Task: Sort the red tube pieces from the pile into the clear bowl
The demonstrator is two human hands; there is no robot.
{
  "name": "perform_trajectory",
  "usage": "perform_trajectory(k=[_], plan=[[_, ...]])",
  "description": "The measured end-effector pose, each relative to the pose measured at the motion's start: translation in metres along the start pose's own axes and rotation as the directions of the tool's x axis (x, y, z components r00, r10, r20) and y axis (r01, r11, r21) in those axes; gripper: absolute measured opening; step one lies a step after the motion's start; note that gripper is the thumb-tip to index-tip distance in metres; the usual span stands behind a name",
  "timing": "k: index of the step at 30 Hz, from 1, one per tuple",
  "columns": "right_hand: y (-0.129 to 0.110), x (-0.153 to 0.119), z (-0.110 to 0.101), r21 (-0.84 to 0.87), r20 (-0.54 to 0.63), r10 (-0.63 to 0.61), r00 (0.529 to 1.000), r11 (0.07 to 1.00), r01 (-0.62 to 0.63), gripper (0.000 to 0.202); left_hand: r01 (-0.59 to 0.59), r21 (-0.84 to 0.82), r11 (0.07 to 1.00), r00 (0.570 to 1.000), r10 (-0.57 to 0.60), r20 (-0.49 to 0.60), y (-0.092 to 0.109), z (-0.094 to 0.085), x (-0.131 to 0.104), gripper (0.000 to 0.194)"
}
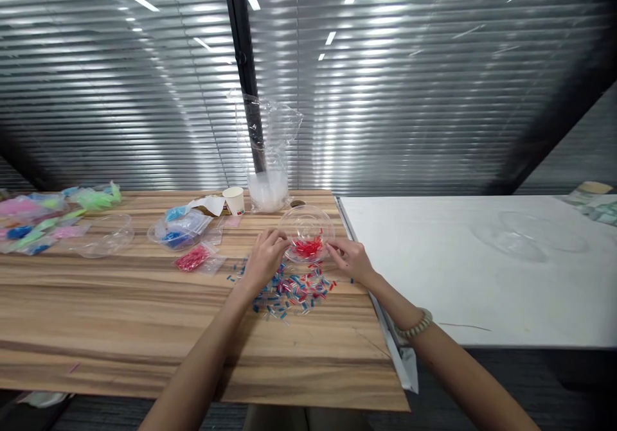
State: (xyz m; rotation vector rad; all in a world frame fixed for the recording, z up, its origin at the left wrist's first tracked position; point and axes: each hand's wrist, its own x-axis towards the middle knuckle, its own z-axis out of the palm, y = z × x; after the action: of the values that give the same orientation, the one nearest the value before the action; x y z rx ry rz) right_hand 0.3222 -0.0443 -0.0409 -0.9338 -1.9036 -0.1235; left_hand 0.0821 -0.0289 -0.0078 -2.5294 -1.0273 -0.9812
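A round clear plastic bowl (307, 215) stands near the wooden table's right edge, with small red tube-like pieces (307, 247) gathered at its near side. My left hand (266, 255) is at the bowl's left rim, thumb and fingers pinched on it. At the right rim, my right hand (351, 259) pinches the edge too. Just in front of the bowl, a loose pile of small blue, red and clear tube pieces (292, 290) lies spread on the wood. My left hand partly covers the pile's left side.
Left of my hands lie a bag of red pieces (193, 257), a clear bowl of blue bags (178, 233) and colourful bags (33, 219). A paper cup (234, 200) and a white-filled plastic bag (268, 190) stand behind. A white table (434, 257) adjoins on the right, holding clear lids (511, 241).
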Motion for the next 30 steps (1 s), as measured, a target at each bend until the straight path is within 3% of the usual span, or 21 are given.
perform_trajectory(k=[30], plan=[[-0.0005,0.0012,-0.0014,-0.011,0.036,0.009,0.999,1.0,-0.009,0.021,-0.028,0.014,1.0,0.998,0.027,0.049,0.0001,-0.003,0.0013,0.016]])
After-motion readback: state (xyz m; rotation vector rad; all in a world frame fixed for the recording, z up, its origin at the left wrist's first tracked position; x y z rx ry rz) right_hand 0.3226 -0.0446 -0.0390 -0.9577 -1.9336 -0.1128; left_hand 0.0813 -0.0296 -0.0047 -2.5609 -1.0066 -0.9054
